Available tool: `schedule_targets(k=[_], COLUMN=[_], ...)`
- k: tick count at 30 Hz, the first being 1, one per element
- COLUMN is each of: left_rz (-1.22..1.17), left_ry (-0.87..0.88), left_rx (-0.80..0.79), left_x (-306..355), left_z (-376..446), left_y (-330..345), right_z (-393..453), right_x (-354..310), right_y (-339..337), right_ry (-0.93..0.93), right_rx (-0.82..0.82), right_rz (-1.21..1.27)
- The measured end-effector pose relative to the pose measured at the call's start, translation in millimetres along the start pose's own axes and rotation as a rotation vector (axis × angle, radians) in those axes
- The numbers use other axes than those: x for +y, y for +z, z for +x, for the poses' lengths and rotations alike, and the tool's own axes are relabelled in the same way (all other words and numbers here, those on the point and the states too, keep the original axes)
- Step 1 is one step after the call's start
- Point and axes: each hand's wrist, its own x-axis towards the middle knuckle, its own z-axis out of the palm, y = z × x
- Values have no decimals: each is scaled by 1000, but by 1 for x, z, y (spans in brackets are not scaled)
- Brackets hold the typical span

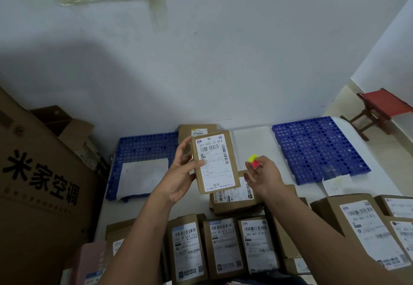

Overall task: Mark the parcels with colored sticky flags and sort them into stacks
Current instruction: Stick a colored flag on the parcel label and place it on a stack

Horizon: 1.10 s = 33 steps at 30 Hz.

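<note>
The left hand point(181, 173) holds a flat brown parcel point(215, 161) up over the white bench point(250, 144), fingers point(186, 148) curled round its left edge and the thumb pressed on the white shipping label, which faces the camera and reads 502-602-12 812. Just to the right and apart from the parcel, the right hand point(263, 173) pinches a small pad of sticky flags point(253, 161) between thumb and fingertips; the pad shows a yellow-green flag on top and a pink one under it. Below the held parcel a short stack of labelled parcels point(234, 199) lies on the bench, and nearer the camera a row of brown parcels point(221, 246) stands side by side with labels up. More parcels point(362, 224) sit at the right. Two blue perforated mats lie on the bench: the left mat point(143, 148) carries a white sheet, the right mat point(317, 150) lies near the bench's far corner. A large printed carton point(42, 184) stands at the left, and a red stool point(382, 108) stands on the floor beyond the bench.
</note>
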Motion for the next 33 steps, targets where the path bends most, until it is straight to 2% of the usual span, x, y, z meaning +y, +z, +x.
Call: schedule_targets(k=[8,13,17,22,28,33], left_rz=[4,37,83,275,512,639], left_ry=[-37,-202,-273,-211,-248,-41], left_rx=[40,175,163,241,309,430], left_x=[0,-24,-51,-70,-70,-51], left_z=[0,-1,6,12,11,7], left_y=[-6,-12,13,24,13,19], right_z=[-7,-10,-12,4,17,17], right_x=[-3,-6,-1,8,17,21], right_y=[-2,-19,-25,-35,-42,-35], right_ry=[-36,-73,-62,-70,-134,-205], right_rx=[66,138,136,66,1,-85], right_rz=[-2,-7,-62,-248,-363,-461])
